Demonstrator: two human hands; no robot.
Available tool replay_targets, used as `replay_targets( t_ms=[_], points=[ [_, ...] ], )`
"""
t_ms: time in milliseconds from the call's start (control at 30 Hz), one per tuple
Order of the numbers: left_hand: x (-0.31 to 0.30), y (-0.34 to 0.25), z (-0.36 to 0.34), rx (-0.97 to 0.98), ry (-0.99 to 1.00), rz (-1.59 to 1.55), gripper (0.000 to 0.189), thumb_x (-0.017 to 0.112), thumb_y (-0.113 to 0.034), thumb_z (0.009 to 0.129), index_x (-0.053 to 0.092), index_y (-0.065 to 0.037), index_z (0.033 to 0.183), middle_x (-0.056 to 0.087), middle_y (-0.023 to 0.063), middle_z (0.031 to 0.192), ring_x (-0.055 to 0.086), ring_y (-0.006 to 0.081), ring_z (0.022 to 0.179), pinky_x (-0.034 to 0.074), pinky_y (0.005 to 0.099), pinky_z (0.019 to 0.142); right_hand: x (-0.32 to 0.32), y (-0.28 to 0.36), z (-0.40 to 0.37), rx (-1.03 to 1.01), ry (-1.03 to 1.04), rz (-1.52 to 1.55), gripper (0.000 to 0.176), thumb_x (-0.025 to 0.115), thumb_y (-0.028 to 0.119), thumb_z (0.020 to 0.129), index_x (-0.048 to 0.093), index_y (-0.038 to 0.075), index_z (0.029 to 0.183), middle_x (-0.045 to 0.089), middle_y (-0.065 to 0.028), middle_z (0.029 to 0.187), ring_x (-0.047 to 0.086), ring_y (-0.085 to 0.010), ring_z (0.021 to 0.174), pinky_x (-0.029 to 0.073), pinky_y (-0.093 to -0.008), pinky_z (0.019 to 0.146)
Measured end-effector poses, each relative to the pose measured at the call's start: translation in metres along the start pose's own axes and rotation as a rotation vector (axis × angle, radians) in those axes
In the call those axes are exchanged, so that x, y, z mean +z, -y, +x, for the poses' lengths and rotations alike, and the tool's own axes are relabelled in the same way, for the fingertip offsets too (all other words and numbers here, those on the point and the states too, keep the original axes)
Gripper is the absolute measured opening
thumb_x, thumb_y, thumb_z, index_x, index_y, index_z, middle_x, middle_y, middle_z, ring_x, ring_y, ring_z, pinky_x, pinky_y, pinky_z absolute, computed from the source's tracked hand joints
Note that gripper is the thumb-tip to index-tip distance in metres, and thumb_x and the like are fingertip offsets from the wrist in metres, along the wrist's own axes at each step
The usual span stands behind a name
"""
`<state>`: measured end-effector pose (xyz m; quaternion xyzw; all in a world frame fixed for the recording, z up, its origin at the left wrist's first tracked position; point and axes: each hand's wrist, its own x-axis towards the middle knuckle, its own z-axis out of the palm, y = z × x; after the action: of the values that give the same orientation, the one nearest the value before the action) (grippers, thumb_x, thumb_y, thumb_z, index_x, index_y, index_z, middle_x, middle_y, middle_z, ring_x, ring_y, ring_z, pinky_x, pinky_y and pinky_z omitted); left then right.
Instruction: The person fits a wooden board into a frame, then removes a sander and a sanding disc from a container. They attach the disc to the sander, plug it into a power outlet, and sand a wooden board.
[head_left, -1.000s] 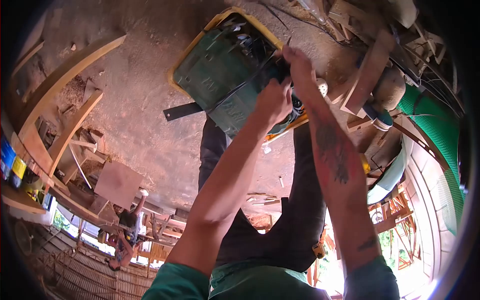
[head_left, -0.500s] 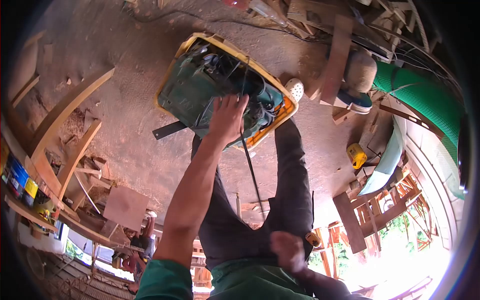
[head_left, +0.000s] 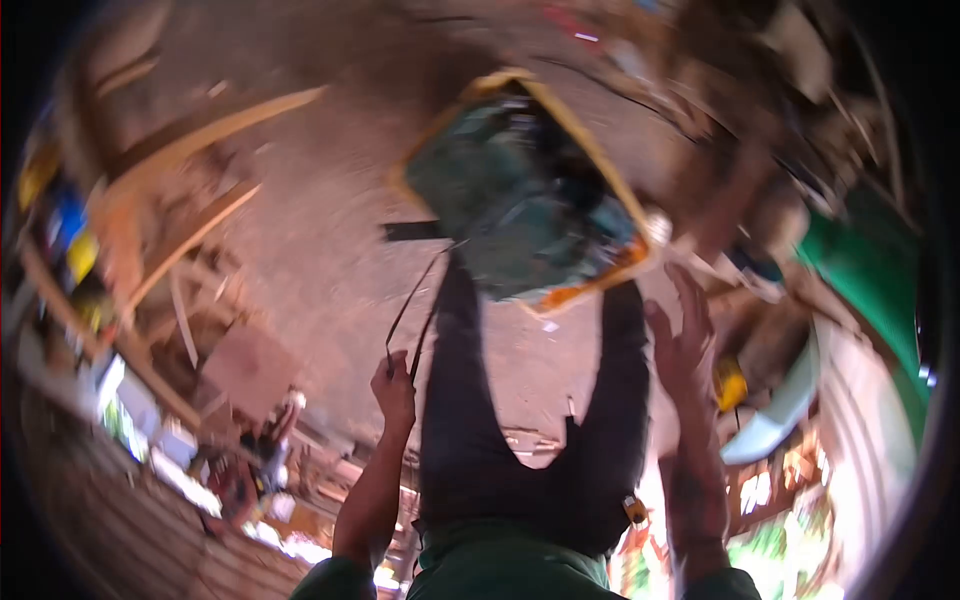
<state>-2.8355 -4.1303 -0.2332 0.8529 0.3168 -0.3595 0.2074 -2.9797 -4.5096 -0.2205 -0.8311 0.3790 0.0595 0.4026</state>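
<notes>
My left hand [head_left: 394,390] is closed around a thin black cord [head_left: 408,297]. From that hand, the cord runs up toward the near left side of a yellow-orange plastic crate [head_left: 568,299]. A dark green item [head_left: 490,190], blurred and perhaps a tool case, fills much of the crate, beside dark things I cannot make out. My right hand [head_left: 686,335] is apart from the crate, just to its lower right, with fingers spread and nothing in them. A dark flat strip [head_left: 412,231] sticks out beyond the crate's left side.
Curved wooden pieces [head_left: 205,140] stand on the left, near a square board [head_left: 250,370]. Wood scraps and a green mesh roll [head_left: 865,275] lie on the right, with a yellow container [head_left: 731,385] below. Another person [head_left: 265,440] is at lower left.
My left hand has moved off the crate's contents, down and left, with the cord in it. My right hand has risen from my lap to beside the crate. The view has shifted and blurred.
</notes>
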Motion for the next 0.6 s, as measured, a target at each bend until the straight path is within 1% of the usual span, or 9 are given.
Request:
replay_targets(
  t_ms=[67,133,167,233,333,433,467,567,600],
  points=[
    [-0.034,0.048,0.042,0.398,-0.222,0.006,0.028,0.057,-0.025,0.093,0.065,0.002,0.093,0.055,0.0032,0.066,0.047,0.0127,0.058,0.039,0.0306,0.053,0.054,0.009,0.06,0.019,0.181,0.145,0.044,0.061,0.016,0.089,0.05,0.003,0.128,0.054,-0.0185,0.128,0.051,-0.0355,0.119,0.038,-0.0421,0.102],
    [-0.064,0.087,0.068,0.388,-0.518,-0.018,0.024,0.062,-0.024,0.09,0.066,0.0,0.09,0.057,0.0055,0.069,0.051,0.0136,0.062,0.042,0.0309,0.057,0.109,0.013,0.119,-0.288,0.282,-0.122,0.05,0.062,0.022,0.087,0.047,0.007,0.132,0.045,-0.0192,0.137,0.04,-0.0353,0.128,0.029,-0.0425,0.108],
    [-0.081,0.124,0.083,0.067,-0.532,-0.27,0.03,0.067,-0.025,0.087,0.063,0.0,0.102,0.058,0.0069,0.072,0.053,0.0156,0.064,0.045,0.0314,0.061,0.134,0.014,0.138,-0.447,0.313,-0.223,0.053,0.065,0.02,0.084,0.046,0.008,0.132,0.045,-0.0188,0.136,0.04,-0.0366,0.127,0.03,-0.0436,0.107],
    [-0.092,0.169,0.09,-0.116,-0.502,-0.377,0.081,0.078,-0.033,0.077,0.032,0.001,0.135,0.058,0.0104,0.087,0.056,0.0212,0.081,0.047,0.0338,0.073,0.178,0.003,0.153,-0.681,0.395,-0.314,0.058,0.072,0.015,0.077,0.048,0.009,0.129,0.044,-0.016,0.135,0.038,-0.0369,0.128,0.03,-0.0473,0.107],
    [-0.053,0.214,0.075,-0.058,-0.36,0.027,0.125,0.085,-0.049,0.061,0.007,0.003,0.144,0.035,0.0279,0.133,0.042,0.0349,0.119,0.038,0.0435,0.101,0.184,0.045,0.149,-0.704,0.559,-0.532,0.058,0.074,0.015,0.07,0.05,0.008,0.123,0.044,-0.0152,0.129,0.037,-0.038,0.126,0.029,-0.0501,0.108],
    [0.0,0.175,0.027,-0.055,-0.188,0.179,0.106,0.077,-0.053,0.069,0.021,-0.003,0.144,0.027,0.0256,0.142,0.028,0.0413,0.132,0.031,0.0536,0.104,0.211,-0.004,0.136,-0.835,0.335,-0.507,0.036,0.069,0.013,0.073,0.055,0.003,0.104,0.049,-0.0194,0.114,0.042,-0.0399,0.118,0.029,-0.0535,0.106],
    [0.033,0.187,0.026,0.128,-0.191,0.056,0.094,0.074,-0.049,0.074,0.029,-0.004,0.142,0.033,0.0259,0.138,0.032,0.0417,0.13,0.031,0.0558,0.103,0.208,-0.01,0.127,-0.884,0.449,-0.566,0.032,0.068,0.016,0.076,0.054,0.002,0.101,0.051,-0.0222,0.111,0.044,-0.0415,0.115,0.031,-0.0543,0.103],
    [0.078,0.114,-0.011,-0.01,-0.009,-0.06,0.069,0.061,-0.04,0.085,0.036,-0.002,0.137,0.042,0.0274,0.13,0.039,0.0421,0.125,0.035,0.0551,0.1,0.203,-0.04,0.079,-0.865,0.625,-0.62,0.021,0.06,0.02,0.085,0.053,0.001,0.09,0.055,-0.0229,0.1,0.05,-0.0429,0.104,0.035,-0.0546,0.098],
    [0.078,0.091,-0.017,0.051,0.148,0.026,0.058,0.058,-0.032,0.087,0.04,-0.001,0.133,0.043,0.0269,0.127,0.042,0.0428,0.121,0.035,0.0546,0.099,0.178,0.009,0.055,-0.553,0.887,-0.636,0.022,0.055,0.022,0.09,0.054,0.0,0.094,0.056,-0.0253,0.1,0.05,-0.0446,0.101,0.036,-0.0529,0.096]
  ],
)
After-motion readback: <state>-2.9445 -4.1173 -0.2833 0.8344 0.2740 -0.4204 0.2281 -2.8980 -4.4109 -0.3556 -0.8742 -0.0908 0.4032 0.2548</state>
